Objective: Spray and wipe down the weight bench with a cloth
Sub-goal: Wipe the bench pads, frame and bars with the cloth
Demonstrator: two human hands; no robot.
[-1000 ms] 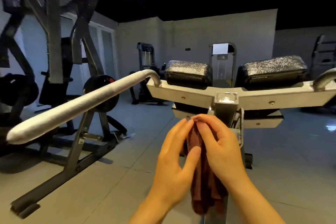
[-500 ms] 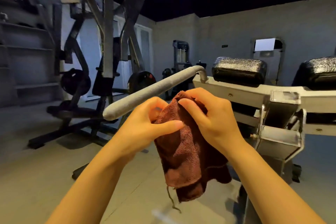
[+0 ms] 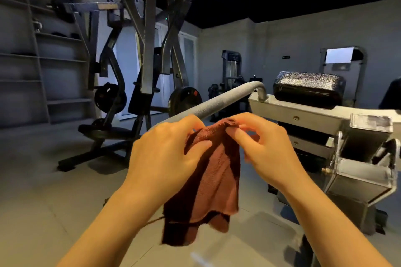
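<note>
A dark red cloth point(image 3: 214, 178) hangs in front of me, held up by both hands at its top edge. My left hand point(image 3: 165, 154) grips the cloth's upper left part with thumb and fingers. My right hand point(image 3: 267, 147) pinches the top right corner. Behind the hands runs the grey padded handle bar point(image 3: 219, 101) of the weight machine, joined to its pale metal frame point(image 3: 303, 115). A black shiny pad point(image 3: 308, 88) sits on the frame at the right. No spray bottle is in view.
A tall dark plate-loaded machine point(image 3: 147, 54) with weight plates point(image 3: 184, 99) stands on the left. Shelving point(image 3: 43, 60) lines the far left wall. Another machine point(image 3: 232, 65) stands by the back wall. Grey tiled floor point(image 3: 54, 191) lies below.
The view has swung left and the machine frame now sits further right. Both hands lifted the cloth and drew its top edge apart, so it hangs more spread out.
</note>
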